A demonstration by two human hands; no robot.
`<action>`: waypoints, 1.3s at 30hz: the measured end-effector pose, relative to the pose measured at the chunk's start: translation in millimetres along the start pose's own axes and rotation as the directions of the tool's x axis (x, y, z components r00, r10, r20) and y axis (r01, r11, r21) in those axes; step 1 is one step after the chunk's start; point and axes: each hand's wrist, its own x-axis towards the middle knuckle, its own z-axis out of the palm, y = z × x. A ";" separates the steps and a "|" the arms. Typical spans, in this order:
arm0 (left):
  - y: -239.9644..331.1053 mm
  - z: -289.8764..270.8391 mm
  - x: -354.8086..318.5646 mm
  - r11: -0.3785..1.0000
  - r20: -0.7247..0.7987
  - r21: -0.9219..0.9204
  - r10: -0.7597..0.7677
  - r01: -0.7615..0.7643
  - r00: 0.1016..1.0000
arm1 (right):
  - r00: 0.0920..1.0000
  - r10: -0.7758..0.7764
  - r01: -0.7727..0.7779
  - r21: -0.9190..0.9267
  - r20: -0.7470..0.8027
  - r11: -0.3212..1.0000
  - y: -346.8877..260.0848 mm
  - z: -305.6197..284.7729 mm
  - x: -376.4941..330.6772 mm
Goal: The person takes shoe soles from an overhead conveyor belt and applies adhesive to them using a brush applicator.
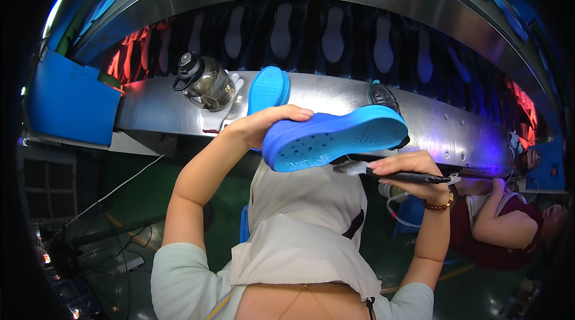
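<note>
In my left hand [277,121] is a blue shoe sole [344,135], gripped at its heel end with the thumb over the upper edge. The sole is tilted so its broad face, with small holes toward the heel and a wet-looking sheen, is turned to me. My right hand [410,167] is closed round the dark handle of a brush [354,168]. Its pale and dark bristles point left, just below the lower edge of the sole; whether they touch it I cannot tell. Behind the held sole, more blue soles [268,88] lie stacked on the metal bench [317,88].
A clear bottle with a black lid [217,88] stands at the bench's left. A dark shoe-like piece [384,96] lies behind the sole's toe. Beyond runs a dark conveyor with several sole-shaped pieces [281,32]. A co-worker [503,221] sits at the right; a blue box [66,98] stands left.
</note>
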 end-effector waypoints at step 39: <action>-17.6 12.2 47.7 0.537 -0.163 -0.524 0.698 -0.661 0.697 | 0.951 -0.016 0.030 0.041 -0.307 0.999 -11.1 47.4 20.3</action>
